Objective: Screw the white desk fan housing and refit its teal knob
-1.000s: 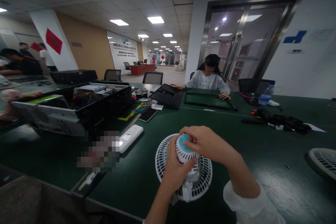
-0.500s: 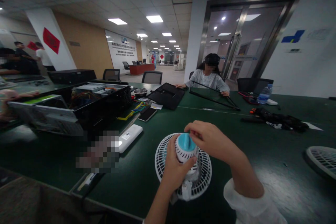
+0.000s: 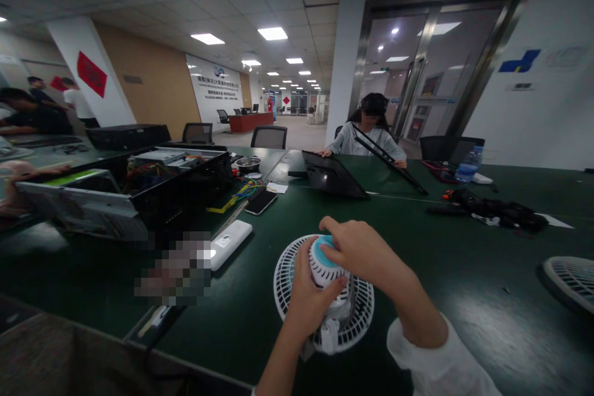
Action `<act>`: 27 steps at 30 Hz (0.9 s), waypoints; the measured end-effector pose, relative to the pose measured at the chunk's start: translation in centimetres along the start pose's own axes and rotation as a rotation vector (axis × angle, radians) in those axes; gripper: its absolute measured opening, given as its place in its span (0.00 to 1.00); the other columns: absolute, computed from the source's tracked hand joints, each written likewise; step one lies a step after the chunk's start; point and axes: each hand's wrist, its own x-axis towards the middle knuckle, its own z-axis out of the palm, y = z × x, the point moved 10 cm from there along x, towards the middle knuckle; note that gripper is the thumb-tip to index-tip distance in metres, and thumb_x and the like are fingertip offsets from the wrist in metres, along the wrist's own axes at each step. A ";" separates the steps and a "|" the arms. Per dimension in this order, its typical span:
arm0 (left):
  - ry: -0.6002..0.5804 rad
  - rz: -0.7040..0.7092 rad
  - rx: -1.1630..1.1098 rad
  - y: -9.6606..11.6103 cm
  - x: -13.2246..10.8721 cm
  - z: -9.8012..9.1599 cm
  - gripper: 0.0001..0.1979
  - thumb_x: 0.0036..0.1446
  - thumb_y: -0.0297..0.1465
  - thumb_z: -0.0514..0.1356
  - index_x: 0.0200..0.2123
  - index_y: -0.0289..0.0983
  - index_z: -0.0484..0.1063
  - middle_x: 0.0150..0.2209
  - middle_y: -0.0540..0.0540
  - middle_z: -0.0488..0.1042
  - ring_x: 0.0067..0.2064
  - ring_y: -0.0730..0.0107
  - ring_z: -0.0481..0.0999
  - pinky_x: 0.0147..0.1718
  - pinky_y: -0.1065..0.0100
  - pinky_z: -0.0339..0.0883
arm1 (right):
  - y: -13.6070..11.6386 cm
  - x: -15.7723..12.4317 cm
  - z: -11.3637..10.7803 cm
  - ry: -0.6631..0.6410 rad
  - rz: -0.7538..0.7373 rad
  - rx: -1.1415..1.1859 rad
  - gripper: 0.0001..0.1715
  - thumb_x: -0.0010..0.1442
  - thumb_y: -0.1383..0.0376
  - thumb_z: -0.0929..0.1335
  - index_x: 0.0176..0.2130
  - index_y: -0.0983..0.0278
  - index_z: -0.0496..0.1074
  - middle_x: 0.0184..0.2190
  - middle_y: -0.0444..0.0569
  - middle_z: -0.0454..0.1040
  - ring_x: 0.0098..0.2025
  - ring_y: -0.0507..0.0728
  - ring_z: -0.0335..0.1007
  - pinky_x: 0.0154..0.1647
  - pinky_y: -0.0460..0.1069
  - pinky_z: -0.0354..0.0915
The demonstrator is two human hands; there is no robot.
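Note:
A small white electric fan [image 3: 322, 273] lies grille-down on the green table, with its rounded motor housing pointing up. My left hand [image 3: 309, 306] is wrapped round the side of this housing, thumb on the right and fingers on the left. On top of the housing is a turquoise knob [image 3: 320, 252], partly covered by my right hand [image 3: 364, 252]. The right thumb lies against the knob, and the index finger arches over its far side; the other fingertips are hidden. The white round grille [image 3: 359, 325] shows around the housing.
To the left stand an open computer case [image 3: 185, 189], a phone [image 3: 261, 202] and a white power bank [image 3: 231, 244]. Another fan grille [image 3: 573, 278] lies at the right edge. Across the table, a person [image 3: 369, 133] handles a black panel [image 3: 331, 174] and a thin black frame [image 3: 390, 158].
My right hand has moved slightly left and over the turquoise knob, covering more of it. My left hand has stayed put. The person opposite has tilted up the black panel and shifted the frame.

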 end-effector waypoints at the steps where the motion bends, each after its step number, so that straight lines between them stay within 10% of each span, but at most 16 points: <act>1: -0.001 0.006 0.004 0.1 0.0 0.0 0.32 0.46 0.31 0.64 0.54 0.41 0.56 0.55 0.43 0.63 0.56 0.54 0.64 0.56 0.54 0.55 | 0.0 0.1 0.1 0.007 0.054 -0.038 0.12 0.60 0.66 0.61 0.44 0.64 0.67 0.30 0.51 0.76 0.33 0.59 0.73 0.30 0.48 0.59; 7: -0.005 0.007 0.033 0.2 0.0 -0.1 0.33 0.47 0.30 0.64 0.55 0.41 0.55 0.55 0.42 0.62 0.57 0.54 0.62 0.57 0.53 0.54 | 0.4 -0.2 -0.1 0.017 0.125 -0.055 0.15 0.64 0.65 0.56 0.43 0.65 0.68 0.31 0.54 0.75 0.33 0.60 0.74 0.30 0.49 0.61; 15: -0.012 0.001 0.057 -0.2 -0.1 -0.1 0.33 0.49 0.32 0.64 0.56 0.42 0.54 0.56 0.42 0.61 0.57 0.53 0.62 0.57 0.53 0.53 | -0.3 -1.9 -1.1 -0.054 -0.360 0.340 0.16 0.55 0.75 0.64 0.42 0.63 0.72 0.47 0.49 0.71 0.49 0.55 0.64 0.51 0.51 0.58; 27: -0.011 -0.006 0.069 -0.2 -0.1 -0.1 0.32 0.48 0.31 0.64 0.56 0.42 0.54 0.56 0.42 0.61 0.57 0.54 0.62 0.57 0.53 0.54 | -0.4 -0.9 -0.8 -0.022 -0.267 0.251 0.06 0.56 0.69 0.67 0.36 0.65 0.72 0.37 0.48 0.73 0.39 0.54 0.67 0.40 0.48 0.60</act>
